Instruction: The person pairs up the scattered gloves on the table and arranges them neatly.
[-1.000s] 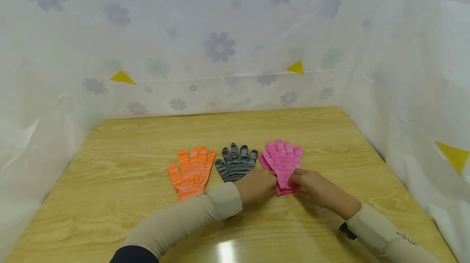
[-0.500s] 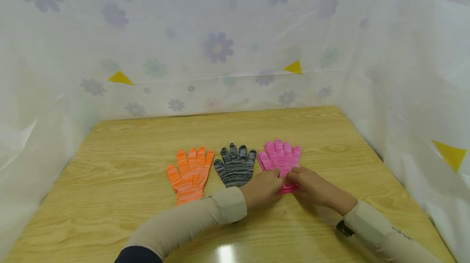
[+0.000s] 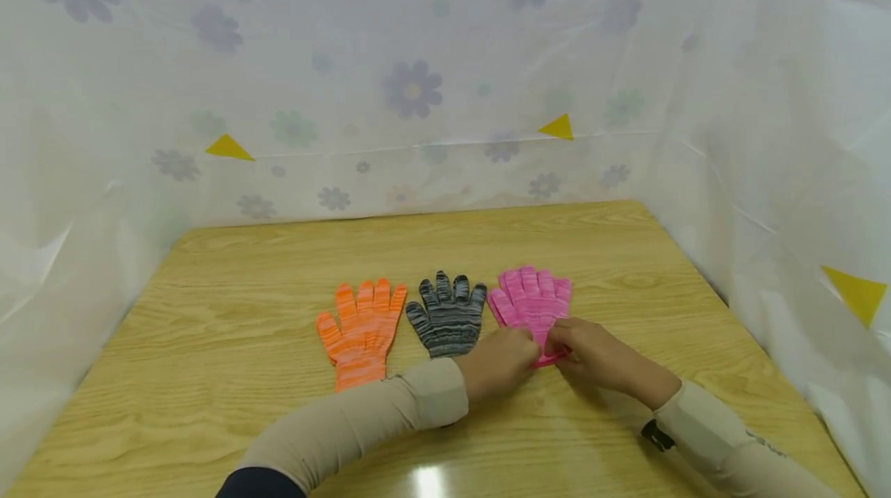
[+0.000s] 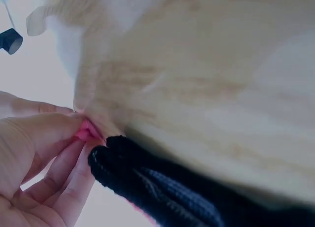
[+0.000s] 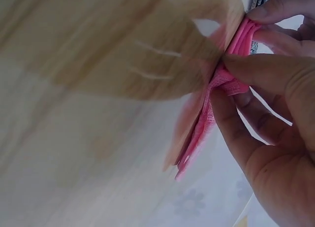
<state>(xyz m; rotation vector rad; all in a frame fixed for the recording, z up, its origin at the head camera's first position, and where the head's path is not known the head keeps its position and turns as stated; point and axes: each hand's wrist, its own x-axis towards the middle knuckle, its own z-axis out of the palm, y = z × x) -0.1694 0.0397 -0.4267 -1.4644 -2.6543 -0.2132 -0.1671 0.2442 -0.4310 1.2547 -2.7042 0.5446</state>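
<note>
A pair of pink knit gloves [image 3: 532, 301] lies stacked at the right of the row, fingers pointing away and slightly fanned out. My left hand [image 3: 501, 363] pinches the left side of their cuff; in the left wrist view only a bit of pink cuff [image 4: 90, 130] shows between thumb and fingers. At the cuff's right side, my right hand [image 3: 602, 355] pinches the bunched pink fabric [image 5: 229, 84] between thumb and fingers. A black-and-grey striped glove [image 3: 448, 320] lies to the left, its cuff hidden behind my left hand and sleeve.
An orange glove [image 3: 365, 335] lies at the row's left end, its cuff edge partly covered by my left sleeve [image 3: 362, 413]. All rest on a wood-grain table [image 3: 264, 281]. Flowered white sheeting [image 3: 411, 150] with yellow triangles hangs behind and along the sides.
The upper pink glove has straightened over the lower one. My left hand has shifted slightly right along the cuff; the right hand has stayed nearly in place.
</note>
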